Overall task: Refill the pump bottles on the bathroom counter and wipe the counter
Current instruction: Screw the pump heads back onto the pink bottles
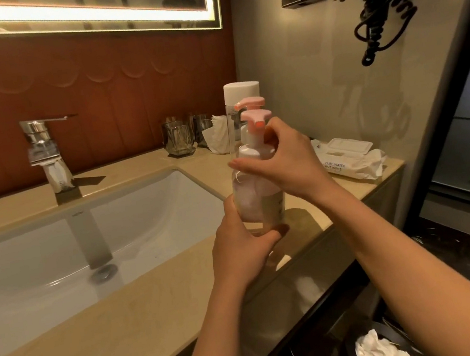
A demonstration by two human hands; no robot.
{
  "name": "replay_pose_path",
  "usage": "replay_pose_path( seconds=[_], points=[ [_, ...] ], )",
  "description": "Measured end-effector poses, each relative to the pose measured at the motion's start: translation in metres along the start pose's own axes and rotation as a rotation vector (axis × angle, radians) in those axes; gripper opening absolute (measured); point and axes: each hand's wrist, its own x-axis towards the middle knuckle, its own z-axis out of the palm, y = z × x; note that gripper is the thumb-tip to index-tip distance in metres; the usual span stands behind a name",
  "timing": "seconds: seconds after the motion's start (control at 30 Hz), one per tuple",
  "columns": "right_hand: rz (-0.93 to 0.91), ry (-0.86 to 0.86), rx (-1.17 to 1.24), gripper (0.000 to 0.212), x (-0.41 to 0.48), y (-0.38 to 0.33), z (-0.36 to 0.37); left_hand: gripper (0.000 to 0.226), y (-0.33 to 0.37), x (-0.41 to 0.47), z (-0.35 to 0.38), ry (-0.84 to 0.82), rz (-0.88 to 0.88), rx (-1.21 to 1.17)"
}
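Two hands work on one pump bottle [256, 202], held upright over the front part of the table [155, 303], just right of the sink [57, 257]. Whether its base rests on the table or hangs just above it, I cannot tell. The left hand [244, 255] wraps the lower body, its fingers [272, 234] curled round the base. The right hand [288, 161] grips the white collar under the pink pump head [255, 117], with its fingers curled round the neck. The bottle looks partly filled with pale liquid. A second pump bottle [249, 104] shows only its pink head behind it, next to a tall white-capped bottle [241, 91] that may be the refill. A pack of wet wipes [349, 158] lies further right on the table.

By my reading the step is turning the pump collar; whether to open or close it cannot be told. The next move calls for a firm hold below, a twist above, and an upright bottle so nothing spills. Wiping looks not yet begun.
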Motion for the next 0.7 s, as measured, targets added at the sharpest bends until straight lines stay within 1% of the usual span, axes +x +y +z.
replay_pose_path(
  seconds=[0.07, 0.13, 0.2, 0.27, 0.33, 0.4, 0.53, 0.63, 0.7],
  points=[
    [0.041, -0.106, 0.045, 0.061, 0.005, 0.0, -0.004, 0.076, 0.0, 0.0, 0.0, 0.002, -0.005, -0.005],
    [0.108, -0.297, 0.218, 0.063, 0.007, 0.002, -0.011, 0.075, -0.001, 0.001, 0.0, 0.006, -0.007, -0.018],
    [0.142, -0.445, 0.382, 0.051, 0.008, 0.008, -0.016, 0.077, -0.003, 0.002, 0.001, 0.011, 0.001, -0.014],
    [0.136, -0.492, 0.432, 0.04, 0.009, 0.014, -0.018, 0.077, -0.003, 0.002, 0.001, 0.014, 0.009, -0.003],
    [0.126, -0.473, 0.444, 0.037, 0.01, 0.017, -0.017, 0.074, -0.003, 0.002, 0.0, 0.014, 0.014, -0.001],
    [0.112, -0.416, 0.433, 0.037, 0.009, 0.018, -0.015, 0.072, -0.002, 0.001, 0.0, 0.01, 0.011, -0.003],
    [0.071, -0.269, 0.36, 0.049, 0.003, 0.013, -0.014, 0.071, 0.0, 0.001, 0.0, 0.007, 0.008, -0.002],
    [0.004, -0.113, 0.239, 0.046, 0.0, 0.009, -0.008, 0.069, 0.001, 0.001, 0.001, 0.011, 0.006, 0.005],
    [-0.003, -0.014, 0.144, 0.045, -0.001, 0.008, -0.001, 0.069, 0.0, 0.001, 0.001, 0.014, 0.004, 0.003]
  ],
)
